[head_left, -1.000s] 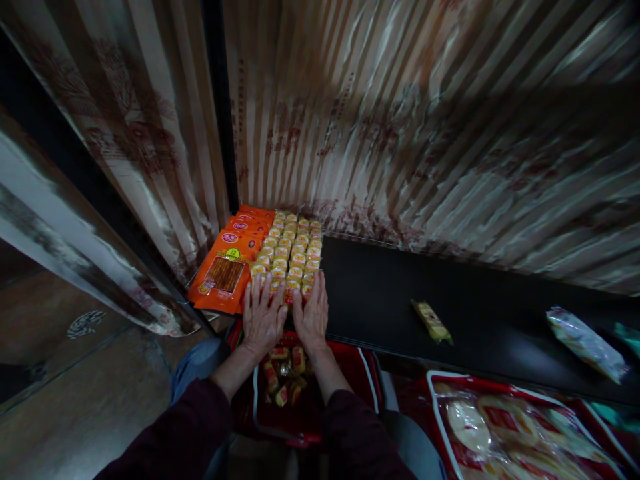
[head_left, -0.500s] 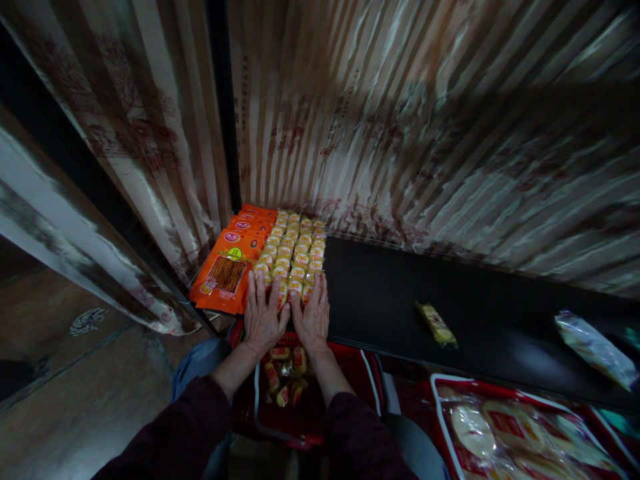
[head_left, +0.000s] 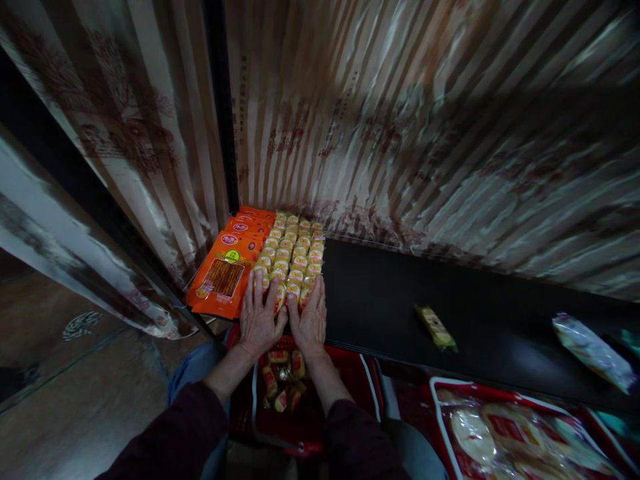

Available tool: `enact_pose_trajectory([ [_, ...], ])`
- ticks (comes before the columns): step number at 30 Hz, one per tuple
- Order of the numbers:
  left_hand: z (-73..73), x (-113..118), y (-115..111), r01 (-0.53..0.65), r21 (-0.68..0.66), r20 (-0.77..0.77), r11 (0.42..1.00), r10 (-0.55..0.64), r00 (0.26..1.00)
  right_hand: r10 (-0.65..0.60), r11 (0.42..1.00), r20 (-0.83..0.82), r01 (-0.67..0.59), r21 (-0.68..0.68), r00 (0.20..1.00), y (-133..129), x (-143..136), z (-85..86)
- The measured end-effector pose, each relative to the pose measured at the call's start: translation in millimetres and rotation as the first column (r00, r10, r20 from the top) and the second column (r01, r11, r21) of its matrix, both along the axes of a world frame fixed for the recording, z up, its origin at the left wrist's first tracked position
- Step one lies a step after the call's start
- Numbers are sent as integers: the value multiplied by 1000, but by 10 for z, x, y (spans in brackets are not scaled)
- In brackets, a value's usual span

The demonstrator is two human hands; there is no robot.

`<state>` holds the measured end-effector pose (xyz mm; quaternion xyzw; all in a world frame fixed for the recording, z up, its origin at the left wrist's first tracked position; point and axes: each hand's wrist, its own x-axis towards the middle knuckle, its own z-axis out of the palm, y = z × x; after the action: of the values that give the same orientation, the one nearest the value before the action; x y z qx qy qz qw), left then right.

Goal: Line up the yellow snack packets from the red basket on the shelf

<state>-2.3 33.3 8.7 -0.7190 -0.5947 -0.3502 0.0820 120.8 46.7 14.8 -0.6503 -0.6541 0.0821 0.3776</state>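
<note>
Small yellow wrapped snack cakes (head_left: 291,247) stand in tight rows on the black shelf (head_left: 375,287), at its left end. My left hand (head_left: 259,323) lies with its fingers stretched over the near left part of the rows. Beside it, my right hand (head_left: 309,323) rests its fingers on the near right part, the two thumbs close together. Neither hand is wrapped around a cake; the nearest cakes are partly hidden under the fingers. Orange snack packets (head_left: 220,273) overlap in a row just left of my left hand.
Below the shelf, a red basket (head_left: 345,380) holds several loose cakes. Another red basket with a white rim (head_left: 440,413) at lower right holds clear-wrapped food. A yellow packet (head_left: 435,327) and a shiny packet (head_left: 595,350) lie on the shelf. Printed curtains (head_left: 310,100) hang behind.
My hands stay flat on the near rows of cakes, having shifted only slightly toward me. The view has moved a little; nothing else has visibly changed.
</note>
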Motion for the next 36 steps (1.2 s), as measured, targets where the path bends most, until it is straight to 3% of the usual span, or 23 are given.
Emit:
enact_pose_trajectory([
  [12, 47, -71, 30, 20, -10, 6, 1000, -20, 1000, -46, 999, 20, 46, 4, 999, -12, -73, 26],
  [23, -42, -71, 84, -11, 31, -76, 999, 13, 997, -103, 995, 70, 103, -5, 992, -28, -137, 2],
  [36, -79, -73, -3, -16, 80, -53, 997, 21, 998, -131, 991, -32, 131, -5, 991, -71, -104, 6],
])
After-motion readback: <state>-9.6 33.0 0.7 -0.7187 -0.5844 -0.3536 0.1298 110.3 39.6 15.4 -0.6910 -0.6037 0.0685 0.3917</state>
